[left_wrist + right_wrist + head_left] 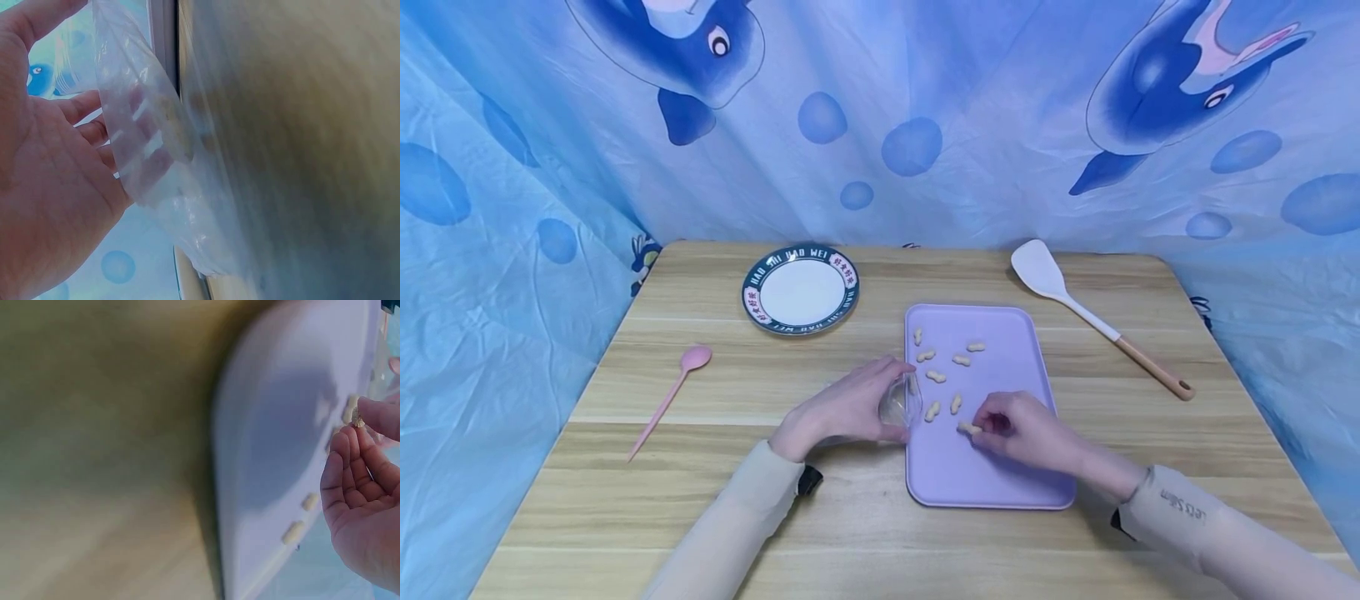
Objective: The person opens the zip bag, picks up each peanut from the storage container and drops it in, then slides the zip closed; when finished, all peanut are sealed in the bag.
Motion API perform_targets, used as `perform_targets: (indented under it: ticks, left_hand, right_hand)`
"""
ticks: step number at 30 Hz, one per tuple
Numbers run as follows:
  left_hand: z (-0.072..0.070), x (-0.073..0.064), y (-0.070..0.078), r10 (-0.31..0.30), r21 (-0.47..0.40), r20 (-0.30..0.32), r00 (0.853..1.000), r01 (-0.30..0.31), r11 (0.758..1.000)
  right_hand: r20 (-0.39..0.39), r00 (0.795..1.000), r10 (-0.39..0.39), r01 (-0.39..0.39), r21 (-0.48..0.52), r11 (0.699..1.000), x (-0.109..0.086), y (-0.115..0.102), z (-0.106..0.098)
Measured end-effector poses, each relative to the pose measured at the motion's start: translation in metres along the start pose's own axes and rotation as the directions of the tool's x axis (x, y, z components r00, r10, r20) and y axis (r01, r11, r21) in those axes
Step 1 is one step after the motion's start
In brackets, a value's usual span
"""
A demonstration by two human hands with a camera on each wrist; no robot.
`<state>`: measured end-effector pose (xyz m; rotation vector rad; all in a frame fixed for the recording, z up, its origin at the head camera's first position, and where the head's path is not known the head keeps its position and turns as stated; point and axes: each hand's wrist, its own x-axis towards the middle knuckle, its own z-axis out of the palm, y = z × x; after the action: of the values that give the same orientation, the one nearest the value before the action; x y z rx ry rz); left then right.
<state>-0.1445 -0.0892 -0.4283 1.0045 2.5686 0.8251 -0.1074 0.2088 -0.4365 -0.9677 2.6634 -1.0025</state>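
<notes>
A clear plastic bag (898,405) stands with its mouth spread at the left rim of the purple tray (985,475). My left hand (853,406) holds its edge between spread thumb and fingers. Through the film in the left wrist view, a pale peanut (175,128) shows inside the bag (147,106). Over the tray, my right hand (1028,429) pinches an unshelled peanut (968,428) between thumb and fingertips; the right wrist view shows the end of this peanut (357,417) at the fingertips. Several more peanuts (936,377) lie scattered on the tray's left half.
Behind the left hand sits a round plate (802,292) with a dark green patterned rim. A pink spoon (672,392) lies at the left of the wooden table (850,542). To the tray's right rests a white spatula (1075,304) with a wooden handle. Blue curtains (880,125) surround the table.
</notes>
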Motion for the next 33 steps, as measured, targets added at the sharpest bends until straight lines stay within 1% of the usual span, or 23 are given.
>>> perform_targets:
  ticks: [5, 9, 12, 21, 28, 33]
  left_hand:
    - [0.000, -0.001, 0.000, 0.005, -0.003, -0.002, 1.000, -0.005, 1.000]
    - [0.000, -0.002, 0.000, 0.012, -0.006, -0.003, 1.000, -0.012, 1.000]
    - [0.000, -0.002, 0.000, 0.012, -0.005, -0.001, 1.000, -0.012, 1.000]
    - [0.000, -0.001, 0.000, 0.009, -0.015, 0.000, 1.000, -0.009, 1.000]
    - [0.000, 0.000, 0.001, 0.014, -0.009, 0.008, 1.000, -0.014, 1.000]
    - [0.000, 0.000, 0.000, 0.016, -0.006, 0.008, 1.000, -0.016, 1.000]
  right_hand:
    - [-0.024, 0.999, -0.043, 0.043, -0.013, 0.999, 0.016, -0.007, -0.011]
    - [-0.010, 0.999, -0.046, 0.045, -0.028, 0.999, 0.030, -0.015, -0.020]
    - [0.013, 0.999, -0.047, 0.048, -0.032, 0.998, 0.040, -0.021, -0.022]
    - [0.055, 0.992, -0.117, 0.121, -0.063, 0.991, 0.065, -0.028, -0.010]
    - [0.089, 0.990, -0.112, 0.115, -0.029, 0.993, 0.071, -0.030, 0.000]
    - [0.096, 0.990, -0.101, 0.104, -0.025, 0.994, 0.073, -0.031, 0.005]
